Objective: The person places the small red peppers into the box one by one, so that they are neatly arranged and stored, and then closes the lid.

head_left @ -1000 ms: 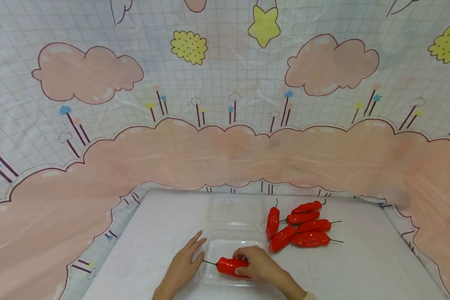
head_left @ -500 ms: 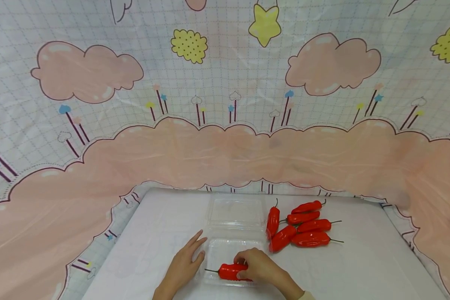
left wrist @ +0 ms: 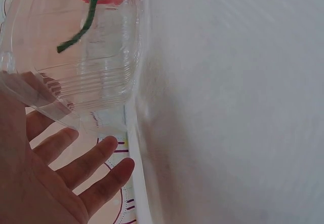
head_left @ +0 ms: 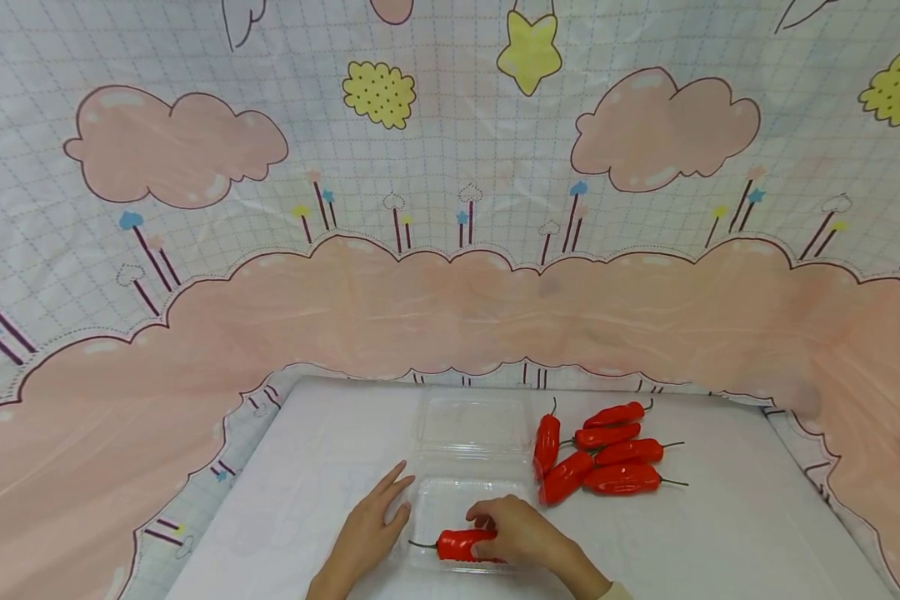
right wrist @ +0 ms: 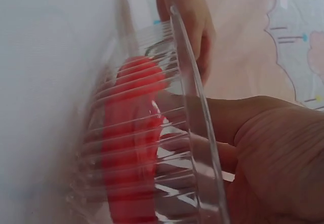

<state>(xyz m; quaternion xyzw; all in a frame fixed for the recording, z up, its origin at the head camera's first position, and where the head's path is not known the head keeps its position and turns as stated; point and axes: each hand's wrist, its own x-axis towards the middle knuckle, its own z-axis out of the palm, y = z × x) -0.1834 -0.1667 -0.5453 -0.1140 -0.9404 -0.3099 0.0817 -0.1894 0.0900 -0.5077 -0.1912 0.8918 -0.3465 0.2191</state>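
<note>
A red chili pepper (head_left: 457,545) with a dark green stem lies low in the base of a clear plastic clamshell box (head_left: 450,502), near its front wall. My right hand (head_left: 523,537) reaches into the box and grips the pepper's right end between thumb and fingers, covering that end. In the right wrist view the pepper (right wrist: 131,153) shows through the ribbed wall. My left hand (head_left: 367,527) lies along the box's left side with fingers spread and relaxed. The left wrist view shows its fingers (left wrist: 83,165) beside the box rim and the green stem (left wrist: 86,29) inside.
The box's lid (head_left: 472,423) is folded back flat behind the base. Several more red peppers (head_left: 622,479) lie in a loose group right of the box, one close along its edge. A white cloth (head_left: 330,433) covers the table, with a patterned curtain (head_left: 495,308) behind.
The pepper has moved slightly forward toward the box's front wall and down into the base, still gripped by my right hand. The left hand has barely moved.
</note>
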